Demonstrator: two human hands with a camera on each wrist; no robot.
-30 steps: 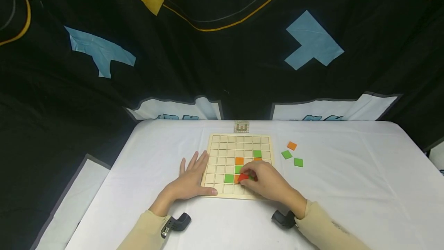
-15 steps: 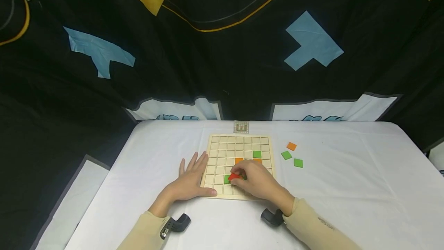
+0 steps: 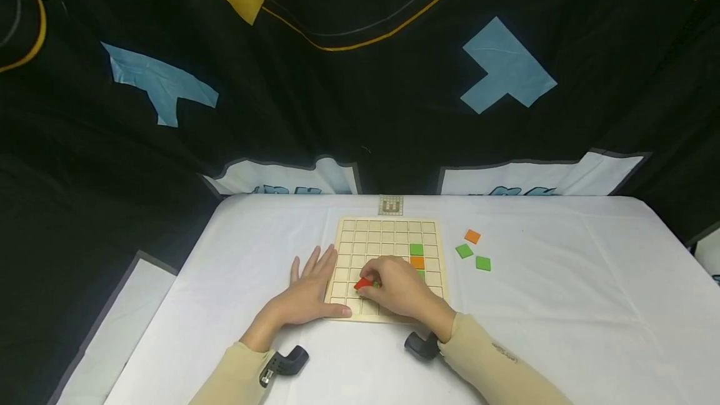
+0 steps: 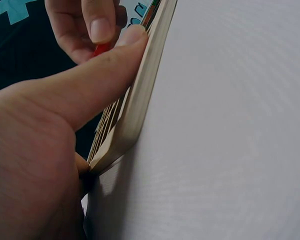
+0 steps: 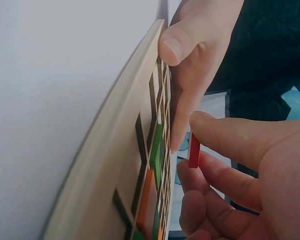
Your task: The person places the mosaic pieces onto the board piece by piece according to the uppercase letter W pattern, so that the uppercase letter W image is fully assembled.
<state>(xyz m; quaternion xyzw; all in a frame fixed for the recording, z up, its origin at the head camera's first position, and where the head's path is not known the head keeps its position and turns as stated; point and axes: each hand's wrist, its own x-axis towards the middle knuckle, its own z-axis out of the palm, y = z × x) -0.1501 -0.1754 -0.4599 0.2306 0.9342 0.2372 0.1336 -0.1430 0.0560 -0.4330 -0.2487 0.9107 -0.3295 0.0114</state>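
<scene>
My right hand point(image 3: 399, 286) pinches a red square tile point(image 3: 363, 282) between thumb and fingers, over the left part of a wooden grid board point(image 3: 360, 236). In the right wrist view the red tile point(image 5: 194, 151) is held on edge, apart from the board's surface. My left hand point(image 3: 306, 295) rests along the board's left side with its fingers straight and spread; its thumb lies over the front left corner. A green tile point(image 3: 416, 249) and an orange tile point(image 3: 417, 262) sit in cells on the board's right half. Other placed tiles are hidden under my right hand.
One loose orange tile point(image 3: 472, 237) and two loose green tiles, a nearer one point(image 3: 483, 264) and a farther one point(image 3: 464, 251), lie right of the board. A small card with a grid pattern point(image 3: 390, 205) lies behind it. A dark printed curtain point(image 3: 360, 111) hangs beyond the white table.
My right hand has moved left across the board, carrying the red tile from over the orange and green tiles to the left cells. The left hand has stayed in place.
</scene>
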